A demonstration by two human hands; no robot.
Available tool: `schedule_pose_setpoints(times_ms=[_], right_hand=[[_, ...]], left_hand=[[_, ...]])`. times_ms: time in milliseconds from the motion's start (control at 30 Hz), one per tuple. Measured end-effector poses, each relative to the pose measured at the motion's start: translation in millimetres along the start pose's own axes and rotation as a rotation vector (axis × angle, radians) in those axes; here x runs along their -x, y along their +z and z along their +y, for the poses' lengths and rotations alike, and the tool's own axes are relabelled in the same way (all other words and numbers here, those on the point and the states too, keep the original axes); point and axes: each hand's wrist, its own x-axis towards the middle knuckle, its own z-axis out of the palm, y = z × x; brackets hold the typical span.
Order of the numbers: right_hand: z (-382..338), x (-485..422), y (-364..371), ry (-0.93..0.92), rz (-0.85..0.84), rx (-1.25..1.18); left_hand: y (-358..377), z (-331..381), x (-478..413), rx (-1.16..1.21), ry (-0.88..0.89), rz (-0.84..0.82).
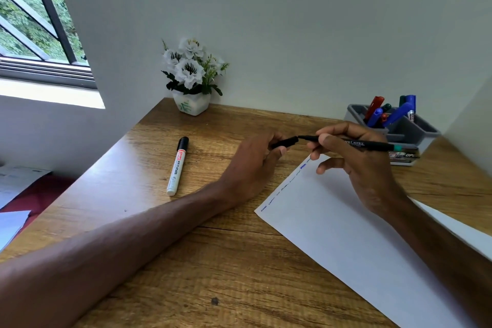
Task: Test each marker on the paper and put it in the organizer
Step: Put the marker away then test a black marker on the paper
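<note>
Black pen (370,144) in right hand (358,168)

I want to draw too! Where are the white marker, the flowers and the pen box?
white marker (176,168): head view, middle of its labelled barrel.
flowers (189,69): head view, a white bloom.
pen box (428,140): head view, its grey front wall.

Wall (292,21): plain, pale grey-white.
Window (40,24): upper left, dark bars, greenery outside, daylight.
Table (213,261): brown wood grain, against wall.

One head-worn wide-angle view, forward and down, close over the desk (186,261)
</note>
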Motion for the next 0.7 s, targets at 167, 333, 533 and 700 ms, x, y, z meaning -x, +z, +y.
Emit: schedule_pose_setpoints(times_ms=[167, 333, 533, 700], right_hand=[[2.7, -1.0, -4.4, 0.011, 0.009, 0.027], [3.6, -1.5, -5.7, 0.022, -0.002, 0.058], [2.9, -0.9, -5.7, 0.041, -0.059, 0.123], [0.2, -1.0, -4.3, 0.084, -0.090, 0.127]], left_hand=[[0.4, -0.1, -1.1, 0.015, 0.016, -0.004], [-0.3, -0.8, -0.8, 0.019, 0.044, -0.003], [0.7, 0.0, -0.1, -0.047, 0.081, -0.012], [-1.1, 3.0, -1.0, -0.030, 0.165, -0.038]])
